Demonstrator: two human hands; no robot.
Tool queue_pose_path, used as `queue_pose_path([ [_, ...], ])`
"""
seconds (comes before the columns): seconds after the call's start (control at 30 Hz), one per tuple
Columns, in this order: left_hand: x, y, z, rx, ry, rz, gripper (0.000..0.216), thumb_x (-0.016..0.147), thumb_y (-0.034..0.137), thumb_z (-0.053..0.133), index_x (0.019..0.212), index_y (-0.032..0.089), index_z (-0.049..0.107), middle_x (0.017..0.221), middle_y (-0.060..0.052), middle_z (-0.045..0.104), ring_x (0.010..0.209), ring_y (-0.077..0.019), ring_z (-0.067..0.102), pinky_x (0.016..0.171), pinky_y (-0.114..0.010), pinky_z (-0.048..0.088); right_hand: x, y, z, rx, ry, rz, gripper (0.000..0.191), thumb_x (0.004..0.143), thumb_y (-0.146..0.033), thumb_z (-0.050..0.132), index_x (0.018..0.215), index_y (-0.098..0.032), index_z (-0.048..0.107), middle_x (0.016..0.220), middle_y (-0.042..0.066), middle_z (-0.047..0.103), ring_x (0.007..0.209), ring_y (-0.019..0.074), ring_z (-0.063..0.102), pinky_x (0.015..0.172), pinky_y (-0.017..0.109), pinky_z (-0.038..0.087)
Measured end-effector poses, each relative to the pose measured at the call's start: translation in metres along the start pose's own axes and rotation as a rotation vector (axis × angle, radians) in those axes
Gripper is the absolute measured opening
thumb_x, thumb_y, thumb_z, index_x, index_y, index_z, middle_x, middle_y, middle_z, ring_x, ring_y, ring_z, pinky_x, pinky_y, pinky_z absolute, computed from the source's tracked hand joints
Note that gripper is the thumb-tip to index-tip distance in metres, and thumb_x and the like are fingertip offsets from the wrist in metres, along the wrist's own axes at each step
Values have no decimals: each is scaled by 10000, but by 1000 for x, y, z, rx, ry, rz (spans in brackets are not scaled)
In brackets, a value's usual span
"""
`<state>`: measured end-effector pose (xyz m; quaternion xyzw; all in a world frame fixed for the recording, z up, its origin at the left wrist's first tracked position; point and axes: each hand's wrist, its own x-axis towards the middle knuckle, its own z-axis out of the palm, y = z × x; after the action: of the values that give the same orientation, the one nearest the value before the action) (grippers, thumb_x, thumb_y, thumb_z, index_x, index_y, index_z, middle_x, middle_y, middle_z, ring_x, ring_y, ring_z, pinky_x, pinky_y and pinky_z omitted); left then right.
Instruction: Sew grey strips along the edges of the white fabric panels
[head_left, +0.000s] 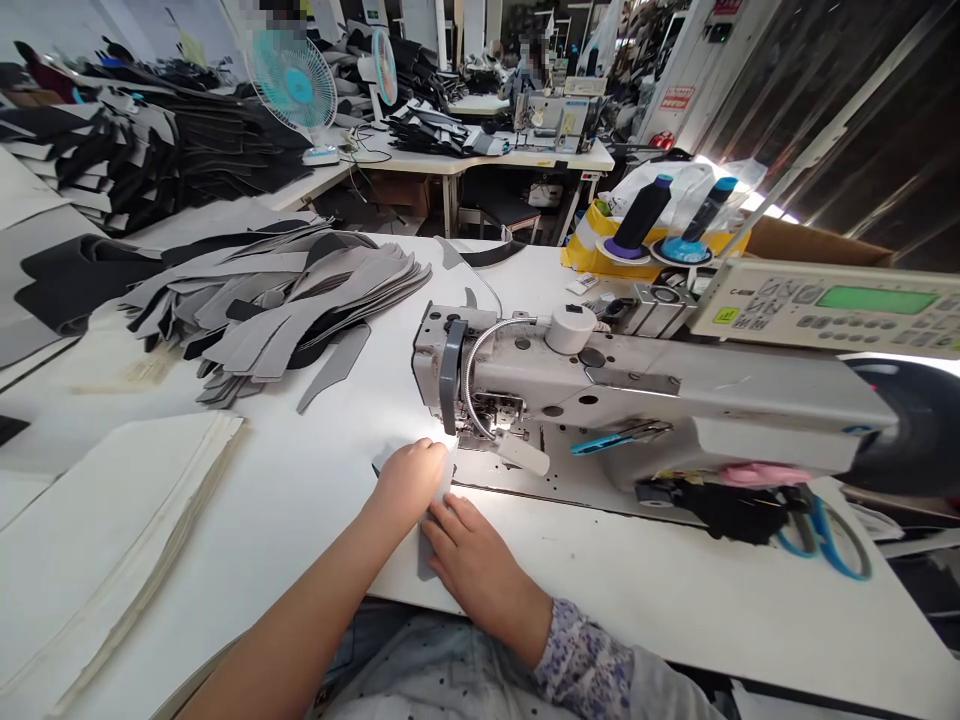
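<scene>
Gray fabric strip [426, 562], lying on the white worktop [300, 480] just in front of the needle end of the sewing machine [637, 385], brightly lit at the far end and partly covered by both hands. At that far end, left hand [412, 480] with fingers curled inward; cannot tell whether pinching the fabric or only pressing on it. Nearer the worktop's front edge, right hand [480, 560] opened out, palm down, with extended fingers touching the strip, and behind it a flowered sleeve [581, 655]. Beyond the left hand, a single gray piece [335, 368] beside a fanned pile of gray and black cut pieces [307, 300]; closer in on the left, a stack of cream sheets [127, 520]. On the machine bed, blue-handled snips [602, 441]; farther right, below the machine arm, blue scissor handles [823, 525] near a bundle of black cloth [739, 510]. Behind the machine, two dark thread cones, one on a purple base [643, 212], one on a blue base [705, 215], next to a control panel [832, 305] with a green screen.
</scene>
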<state>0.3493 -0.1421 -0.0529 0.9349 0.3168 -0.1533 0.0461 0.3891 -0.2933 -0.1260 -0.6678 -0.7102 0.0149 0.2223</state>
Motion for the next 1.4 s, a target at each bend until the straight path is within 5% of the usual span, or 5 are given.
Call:
queue_pose_path([
  [0.37,30,10,7,-42,122,-13,247,869,134,428,905,182,668,907,-105,688,749,-221,646,641,-309,420,26,11,-15,72,-1,52,432,849,-293,726,1210,-103,582,1291,133,576,1289,288,440,1101,428,389],
  [0.6,21,-17,17,-110,297,219,193,881,163,482,893,211,669,940,-54,680,883,-187,621,769,-279,454,17,12,1,13,77,46,384,883,-291,683,1215,-119,597,1301,140,575,1249,304,487,1068,447,428],
  [0.9,25,-30,17,62,196,341,112,803,139,549,792,195,645,820,-66,645,852,-215,593,658,-287,437,16,10,0,-10,91,39,312,868,-272,702,1139,-133,633,1248,135,612,1207,291,524,1039,421,458],
  [1.13,-1,-39,5,23,208,504,319,810,96,493,1069,219,632,1120,-55,630,1021,-208,555,858,-318,452,15,10,-1,11,101,42,323,877,-264,689,1169,-142,625,1244,128,618,1200,297,531,1024,436,469],
  [1.4,8,-48,4,-31,208,533,415,846,78,450,1178,258,621,1111,-22,667,1002,-171,578,847,-281,433,14,11,4,4,103,42,313,885,-268,676,1164,-136,631,1281,125,597,1230,291,503,1062,427,436],
])
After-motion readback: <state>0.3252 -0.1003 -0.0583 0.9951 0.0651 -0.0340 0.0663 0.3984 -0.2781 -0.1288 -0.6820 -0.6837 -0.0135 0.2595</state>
